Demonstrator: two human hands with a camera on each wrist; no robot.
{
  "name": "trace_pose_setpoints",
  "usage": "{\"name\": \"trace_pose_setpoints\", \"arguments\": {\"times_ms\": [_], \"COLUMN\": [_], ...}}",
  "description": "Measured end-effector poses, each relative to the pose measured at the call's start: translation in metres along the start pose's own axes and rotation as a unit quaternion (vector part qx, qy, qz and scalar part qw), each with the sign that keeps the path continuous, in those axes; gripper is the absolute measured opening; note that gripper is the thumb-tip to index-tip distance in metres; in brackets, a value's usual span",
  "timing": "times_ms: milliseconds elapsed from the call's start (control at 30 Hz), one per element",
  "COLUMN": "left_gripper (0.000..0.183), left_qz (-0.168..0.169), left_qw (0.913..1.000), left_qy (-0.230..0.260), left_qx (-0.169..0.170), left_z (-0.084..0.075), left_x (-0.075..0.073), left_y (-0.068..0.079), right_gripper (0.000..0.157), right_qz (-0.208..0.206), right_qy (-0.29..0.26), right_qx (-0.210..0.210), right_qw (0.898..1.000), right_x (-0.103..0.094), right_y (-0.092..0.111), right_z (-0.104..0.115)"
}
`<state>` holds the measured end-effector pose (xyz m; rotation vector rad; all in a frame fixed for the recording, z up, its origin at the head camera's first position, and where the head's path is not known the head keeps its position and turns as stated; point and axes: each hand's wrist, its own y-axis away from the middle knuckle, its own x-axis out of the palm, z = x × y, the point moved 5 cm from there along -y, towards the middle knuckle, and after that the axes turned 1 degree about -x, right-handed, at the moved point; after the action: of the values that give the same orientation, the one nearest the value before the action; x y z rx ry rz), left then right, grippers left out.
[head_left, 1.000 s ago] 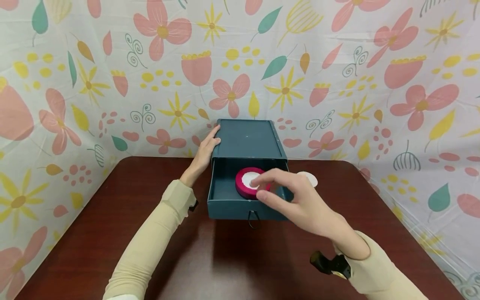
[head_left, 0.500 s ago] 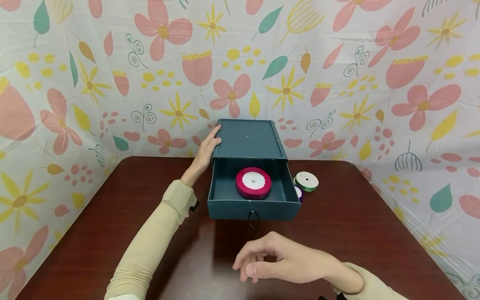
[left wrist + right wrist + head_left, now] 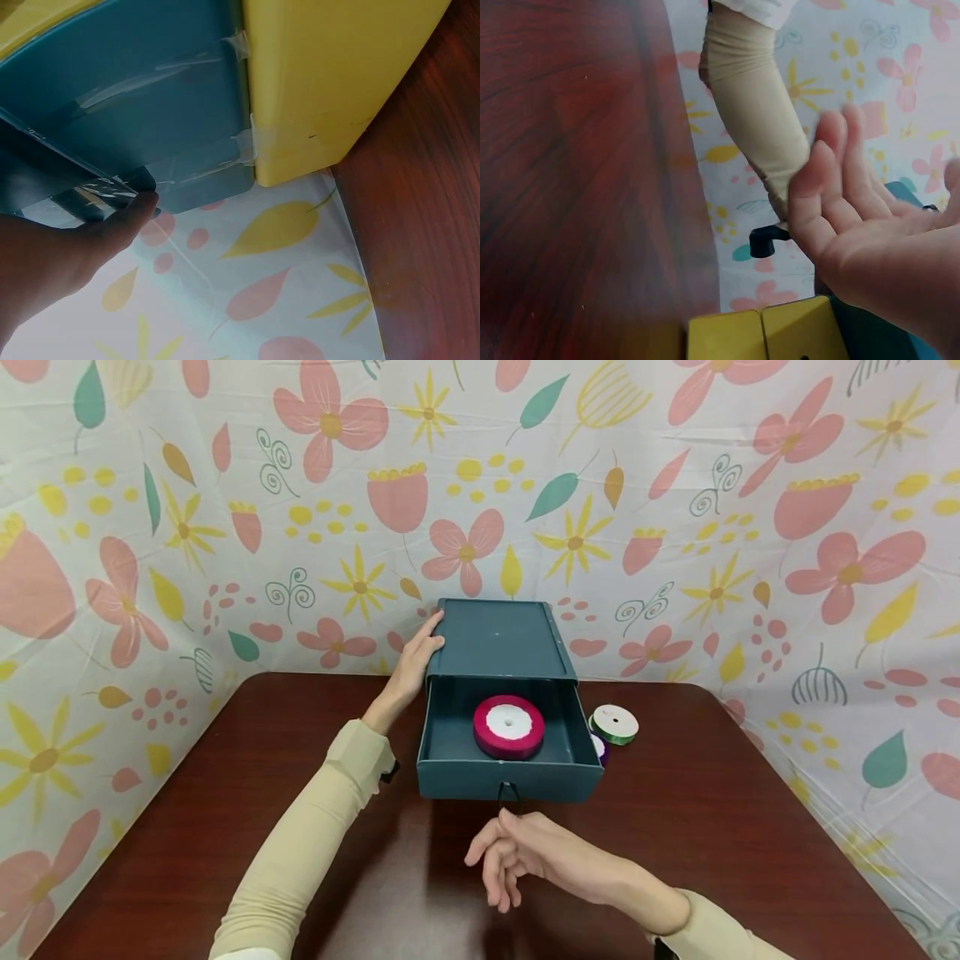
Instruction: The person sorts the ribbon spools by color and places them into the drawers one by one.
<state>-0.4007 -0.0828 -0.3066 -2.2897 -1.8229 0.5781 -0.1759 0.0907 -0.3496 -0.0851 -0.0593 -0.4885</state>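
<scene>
A dark teal drawer unit (image 3: 498,639) stands with its drawer (image 3: 457,781) pulled out towards me. Inside lies a magenta ribbon spool (image 3: 508,747) with a white centre. My left hand (image 3: 408,668) rests along the unit's left side; the left wrist view has its thumb (image 3: 139,214) at the teal edge. Just below the drawer front, my right hand (image 3: 525,856) hangs with loosely bent fingers, its thumb tip right at the thin dark ring pull (image 3: 502,791). Nothing lies in the right palm (image 3: 877,247) in the right wrist view.
Right of the drawer, a green ribbon spool (image 3: 617,727) and a partly hidden purple one (image 3: 602,750) lie on the dark wood table (image 3: 750,827). Yellow drawer boxes (image 3: 322,82) sit beneath the teal unit. A floral cloth (image 3: 480,485) hangs close behind.
My right hand has drawn back from over the magenta spool, down in front of the drawer, then risen slightly to the ring pull. The left hand has stayed on the unit.
</scene>
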Motion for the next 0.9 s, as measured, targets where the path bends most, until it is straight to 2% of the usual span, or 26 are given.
{"name": "trace_pose_setpoints", "arguments": {"times_ms": [133, 500, 767, 900], "left_gripper": [0.057, 0.058, 0.059, 0.058], "left_qz": [-0.003, 0.0, -0.005, 0.0], "left_qw": [1.0, 1.0, 1.0, 1.0], "left_qy": [-0.002, 0.002, 0.002, 0.001], "left_qx": [0.003, 0.003, 0.003, -0.001], "left_z": [-0.001, 0.0, -0.001, -0.001], "left_x": [0.0, 0.0, 0.0, 0.0], "left_y": [0.0, 0.0, 0.0, 0.0], "right_gripper": [0.058, 0.05, 0.052, 0.05], "right_qz": [-0.042, -0.114, -0.13, -0.134], "right_qy": [-0.046, -0.072, -0.08, -0.089], "right_qx": [-0.008, -0.009, -0.04, -0.03], "right_qw": [0.998, 0.991, 0.987, 0.987], "right_x": [-0.003, -0.004, -0.003, -0.004], "right_y": [-0.005, -0.013, -0.015, -0.016], "right_z": [0.001, 0.002, 0.001, -0.001]}}
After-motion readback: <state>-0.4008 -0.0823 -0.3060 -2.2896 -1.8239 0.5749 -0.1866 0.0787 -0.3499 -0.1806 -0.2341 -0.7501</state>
